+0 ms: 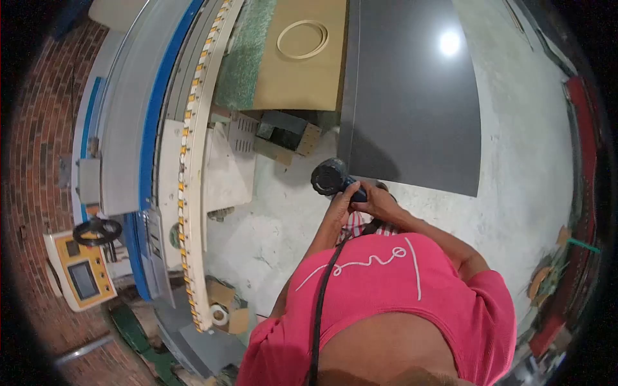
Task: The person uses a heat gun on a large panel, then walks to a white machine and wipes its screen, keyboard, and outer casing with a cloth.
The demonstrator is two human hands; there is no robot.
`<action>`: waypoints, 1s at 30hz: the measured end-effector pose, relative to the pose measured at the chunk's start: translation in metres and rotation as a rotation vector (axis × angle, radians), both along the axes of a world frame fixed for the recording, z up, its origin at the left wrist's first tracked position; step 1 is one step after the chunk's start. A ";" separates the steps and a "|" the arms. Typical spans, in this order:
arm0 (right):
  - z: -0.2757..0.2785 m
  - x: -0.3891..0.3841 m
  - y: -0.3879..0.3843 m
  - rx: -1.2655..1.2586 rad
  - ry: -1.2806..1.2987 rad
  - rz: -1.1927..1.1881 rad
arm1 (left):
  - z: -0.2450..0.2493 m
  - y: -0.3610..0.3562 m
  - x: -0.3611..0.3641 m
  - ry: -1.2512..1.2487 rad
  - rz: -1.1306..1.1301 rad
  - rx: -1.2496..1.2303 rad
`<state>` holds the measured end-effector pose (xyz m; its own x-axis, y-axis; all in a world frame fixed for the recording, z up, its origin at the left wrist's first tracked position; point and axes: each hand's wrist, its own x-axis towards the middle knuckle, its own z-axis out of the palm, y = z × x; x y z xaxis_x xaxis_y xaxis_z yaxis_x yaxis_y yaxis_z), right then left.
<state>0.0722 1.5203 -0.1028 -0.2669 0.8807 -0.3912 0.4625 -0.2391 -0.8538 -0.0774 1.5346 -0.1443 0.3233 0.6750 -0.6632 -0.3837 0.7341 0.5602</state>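
Observation:
A black hand tool with a round, ridged head and a short dark handle is held in front of my waist. My left hand is closed at the handle, thumb pointing up along it. Against the handle's other side is my right hand, its fingers curled in and partly hidden. What exact kind of tool it is, I cannot make out. Close ahead lies the near edge of a large dark grey sheet. A black cord runs down over my pink shirt towards the hands.
A brown board carrying pale rings lies ahead. On the floor is a dark metal box. A long blue-and-grey machine stands left, with a yellow control panel and black handwheel. Red metalwork borders the right.

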 end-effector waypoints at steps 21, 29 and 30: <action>-0.024 -0.044 0.039 -0.149 -0.053 -0.337 | -0.023 0.093 -0.029 -0.035 -0.542 -0.181; -0.023 -0.045 0.037 -0.130 0.129 -0.399 | -0.034 0.100 -0.031 -0.078 -0.628 -0.196; -0.025 -0.046 0.036 -0.116 0.067 -0.390 | -0.038 0.102 -0.030 -0.072 -0.646 -0.212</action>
